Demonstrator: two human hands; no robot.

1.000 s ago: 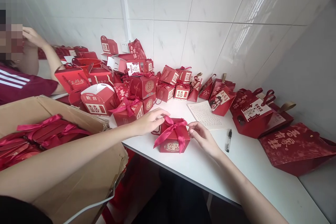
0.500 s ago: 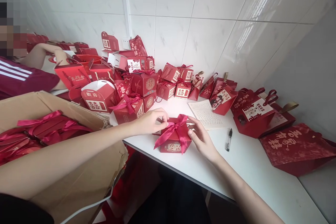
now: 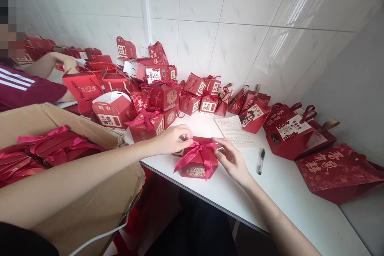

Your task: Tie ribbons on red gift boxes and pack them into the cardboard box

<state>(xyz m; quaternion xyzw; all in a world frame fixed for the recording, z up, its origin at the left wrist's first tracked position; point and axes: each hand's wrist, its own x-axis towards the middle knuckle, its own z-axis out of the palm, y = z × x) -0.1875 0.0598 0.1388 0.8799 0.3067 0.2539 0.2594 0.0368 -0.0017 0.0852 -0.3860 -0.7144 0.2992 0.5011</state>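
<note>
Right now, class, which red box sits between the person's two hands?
The bow-tied box with gold print on its front: the left hand and right hand flank it. No other box stands between them.

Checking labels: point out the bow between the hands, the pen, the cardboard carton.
Bow (image 3: 201, 148), head view: near its knot.
Pen (image 3: 261, 163), head view: on its barrel.
Cardboard carton (image 3: 99, 192), head view: on its brown wall.

Touching, with the left hand (image 3: 174, 139) and the right hand (image 3: 233, 163), a magenta ribbon bow (image 3: 201, 149) on a red gift box (image 3: 195, 171).
</note>
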